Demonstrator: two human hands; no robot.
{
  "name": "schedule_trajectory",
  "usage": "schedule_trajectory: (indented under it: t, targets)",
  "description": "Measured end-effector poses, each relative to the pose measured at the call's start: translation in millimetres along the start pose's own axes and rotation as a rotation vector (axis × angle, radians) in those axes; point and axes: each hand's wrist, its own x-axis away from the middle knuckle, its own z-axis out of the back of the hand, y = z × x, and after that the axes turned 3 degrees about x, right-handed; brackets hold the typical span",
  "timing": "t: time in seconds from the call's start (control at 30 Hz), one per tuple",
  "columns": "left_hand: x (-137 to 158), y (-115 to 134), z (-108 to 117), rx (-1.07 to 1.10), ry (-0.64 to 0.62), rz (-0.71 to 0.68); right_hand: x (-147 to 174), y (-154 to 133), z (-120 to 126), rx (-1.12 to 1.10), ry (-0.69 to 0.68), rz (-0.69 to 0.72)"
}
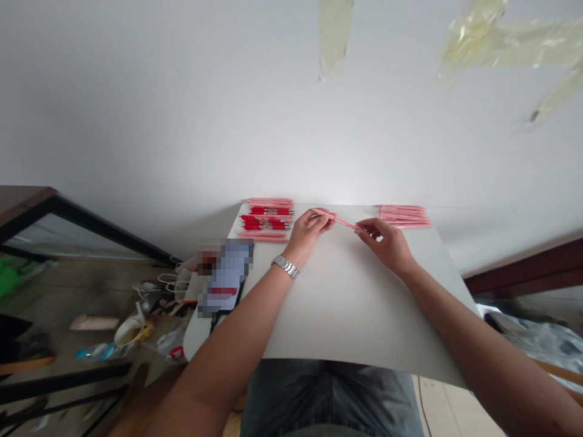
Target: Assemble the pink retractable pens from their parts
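Note:
Above the far part of the white table (337,303), my left hand (306,233) pinches one end of a slim pink pen (345,223). The fingers of my right hand (385,241) close on its other end. A thin, shiny section shows along the pen between the hands; whether it is one piece or two parts I cannot tell. To the left of my left hand lie red pens (266,223) with silvery tips, between pink pen-like sticks (271,202) behind and more pink sticks (262,237) in front. Beyond my right hand rests a stack of pink sticks (403,216).
A phone (228,276), blurred out, lies at the table's left edge. The wall (291,121) rises directly behind the table. On the floor to the left are a cup (129,331), a bottle (95,352) and cables. Plastic bags (542,340) lie at the right.

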Motion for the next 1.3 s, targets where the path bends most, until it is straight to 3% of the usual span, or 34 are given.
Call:
schedule_trajectory:
  t: [0.43,0.9,1.3]
  targets:
    - [2,3,-2,0.002,-0.021,0.001,-1,-4,2,-0.080,-0.091,-0.055]
    - [1,3,-2,0.014,0.045,-0.010,-1,2,-2,-0.065,-0.035,-0.010]
    - [0,2,-1,0.010,0.013,0.017,-2,6,-2,-0.046,-0.063,-0.018]
